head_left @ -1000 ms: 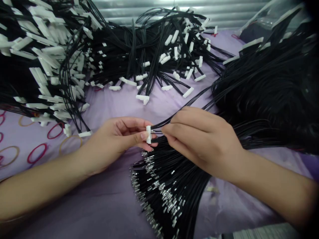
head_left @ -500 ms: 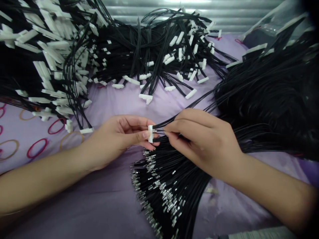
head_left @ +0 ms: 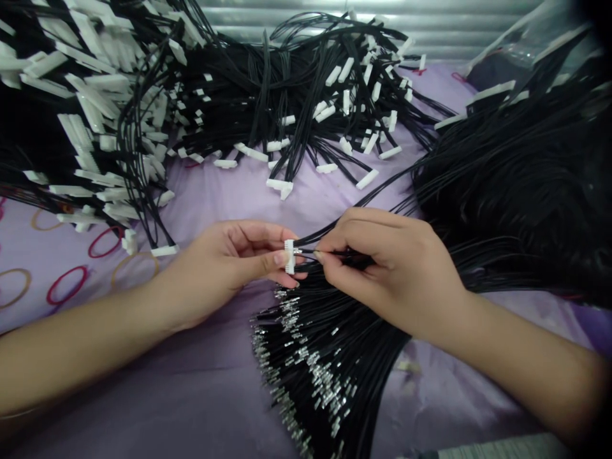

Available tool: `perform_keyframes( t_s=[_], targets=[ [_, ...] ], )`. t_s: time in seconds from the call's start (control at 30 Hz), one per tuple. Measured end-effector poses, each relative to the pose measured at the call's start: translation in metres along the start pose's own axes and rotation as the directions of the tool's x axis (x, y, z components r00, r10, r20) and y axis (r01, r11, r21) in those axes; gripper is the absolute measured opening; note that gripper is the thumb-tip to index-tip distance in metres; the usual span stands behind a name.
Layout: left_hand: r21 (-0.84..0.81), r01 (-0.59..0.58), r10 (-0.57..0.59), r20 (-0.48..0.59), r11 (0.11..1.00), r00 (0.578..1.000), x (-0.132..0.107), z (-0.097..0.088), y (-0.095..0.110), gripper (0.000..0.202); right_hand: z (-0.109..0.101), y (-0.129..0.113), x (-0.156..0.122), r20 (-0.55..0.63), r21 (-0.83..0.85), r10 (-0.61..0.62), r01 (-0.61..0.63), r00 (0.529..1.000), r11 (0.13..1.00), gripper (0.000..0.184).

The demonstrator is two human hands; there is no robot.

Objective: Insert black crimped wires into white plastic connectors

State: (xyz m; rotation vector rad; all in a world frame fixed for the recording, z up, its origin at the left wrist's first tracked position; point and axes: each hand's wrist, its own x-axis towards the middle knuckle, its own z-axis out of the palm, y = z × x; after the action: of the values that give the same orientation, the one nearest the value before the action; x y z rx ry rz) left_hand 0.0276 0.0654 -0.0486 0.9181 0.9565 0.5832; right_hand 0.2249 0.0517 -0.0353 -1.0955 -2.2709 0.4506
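Between the thumb and fingers of my left hand (head_left: 253, 255) is a small white connector housing (head_left: 289, 256), held upright. Several black wires run from its right side toward the pile on the right. My right hand (head_left: 387, 268) pinches a thin black wire (head_left: 308, 252) close to its metal-tipped end, which is at the housing's right face. Whether that tip sits inside a slot is too small to tell. Below both hands, a fanned bundle of black wires (head_left: 354, 338) with bare silver terminals lies on the purple cloth (head_left: 201, 395).
Finished-looking black cables with white connectors (head_left: 115, 95) are heaped at the left, and more cables (head_left: 287, 83) lie along the back. A thick coil of black wire (head_left: 516, 185) is on the right. Red and yellow rubber bands (head_left: 67, 285) lie at the left. Behind is a ridged metal surface (head_left: 430, 29).
My right hand's fingers have shifted slightly at the wire, and the index finger is more bent. My left hand and the housing stay almost in place.
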Motion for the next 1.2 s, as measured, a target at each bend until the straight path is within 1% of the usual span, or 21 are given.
perform_keyframes(
  t_s=[0.17, 0.23, 0.33, 0.43, 0.5, 0.6, 0.7, 0.77, 0.83, 0.93, 1.07, 1.2],
  targets=[
    [0.02, 0.005, -0.004, -0.017, 1.0, 1.0, 0.0, 0.001, 0.0, 0.017, 0.002, -0.001, 0.0, -0.01, 0.027, 0.044, -0.044, 0.999, 0.999, 0.009],
    [0.027, 0.004, -0.004, -0.027, 1.0, 1.0, 0.0, 0.002, 0.0, 0.017, 0.004, -0.001, 0.0, -0.015, 0.029, 0.043, -0.043, 0.999, 0.999, 0.009],
    [0.043, 0.006, -0.003, -0.049, 0.999, 0.999, 0.0, 0.002, 0.0, 0.018, 0.007, 0.0, -0.002, -0.019, -0.001, -0.014, 0.014, 1.0, 1.0, 0.01],
    [0.045, 0.017, -0.014, -0.055, 0.999, 0.998, 0.001, 0.002, 0.0, 0.018, 0.008, 0.001, -0.004, -0.026, -0.078, -0.099, 0.097, 0.995, 0.992, 0.018],
    [0.043, 0.029, -0.027, -0.06, 0.999, 0.998, 0.001, 0.002, 0.0, 0.018, 0.008, 0.001, -0.004, -0.024, -0.091, -0.115, 0.112, 0.993, 0.99, 0.02],
    [0.033, 0.029, -0.027, -0.063, 0.999, 0.998, 0.001, 0.002, -0.001, 0.019, 0.008, -0.001, -0.004, -0.022, -0.061, -0.064, 0.063, 0.998, 0.996, 0.015],
    [0.037, 0.014, -0.011, -0.067, 0.999, 0.998, 0.001, 0.002, -0.001, 0.02, 0.007, -0.004, -0.003, 0.0, -0.009, 0.044, -0.044, 0.999, 0.999, 0.011],
    [0.053, 0.009, -0.006, -0.069, 0.999, 0.998, 0.0, 0.002, -0.001, 0.019, 0.008, -0.004, -0.002, 0.013, 0.027, 0.11, -0.111, 0.994, 0.993, 0.012],
    [0.067, 0.011, -0.007, -0.071, 0.998, 0.997, -0.001, 0.003, 0.0, 0.019, 0.009, -0.004, -0.001, 0.019, 0.044, 0.143, -0.144, 0.99, 0.989, 0.013],
    [0.07, 0.019, -0.013, -0.085, 0.997, 0.996, -0.001, 0.003, 0.001, 0.021, 0.011, -0.003, -0.001, 0.036, 0.046, 0.131, -0.133, 0.991, 0.99, 0.011],
    [0.071, 0.018, -0.011, -0.094, 0.997, 0.995, 0.001, 0.005, 0.001, 0.019, 0.011, -0.001, -0.001, 0.028, 0.047, 0.099, -0.101, 0.995, 0.994, 0.009],
    [0.059, 0.016, -0.011, -0.097, 0.998, 0.995, 0.001, 0.007, 0.001, 0.019, 0.011, -0.002, -0.001, 0.027, 0.054, 0.077, -0.078, 0.997, 0.995, 0.011]
  ],
)
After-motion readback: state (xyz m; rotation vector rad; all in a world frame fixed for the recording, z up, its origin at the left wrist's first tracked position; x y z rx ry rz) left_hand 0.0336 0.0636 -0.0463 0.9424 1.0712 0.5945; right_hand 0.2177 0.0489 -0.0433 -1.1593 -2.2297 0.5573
